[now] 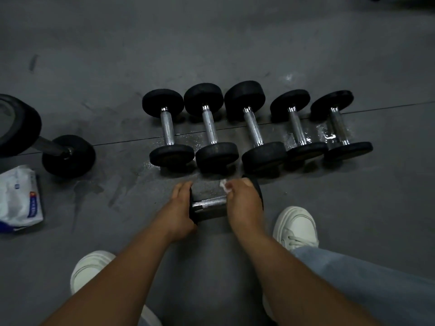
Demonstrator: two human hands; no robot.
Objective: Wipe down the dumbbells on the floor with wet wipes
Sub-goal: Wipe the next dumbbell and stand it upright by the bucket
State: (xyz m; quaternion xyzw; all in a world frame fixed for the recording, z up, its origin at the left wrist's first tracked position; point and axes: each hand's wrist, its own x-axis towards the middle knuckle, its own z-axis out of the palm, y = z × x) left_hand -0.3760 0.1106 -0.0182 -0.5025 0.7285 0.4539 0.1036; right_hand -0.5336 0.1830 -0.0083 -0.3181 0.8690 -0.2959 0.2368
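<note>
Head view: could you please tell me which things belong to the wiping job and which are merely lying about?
Job: left hand, right hand, wet wipe, held dumbbell, dumbbell row, large dumbbell, wipes pack.
Not part: white shoes, jeans leg.

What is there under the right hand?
A crumpled white wipe peeks out from under the right hand, on the right head of the held dumbbell. Most of the wipe and that head is covered.

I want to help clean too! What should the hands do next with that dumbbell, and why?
Probably slide the wipe along the handle toward the left hand. The right hand pinches it at the handle's right end while the left hand holds the dumbbell steady, so the bare metal between looks next.
</note>
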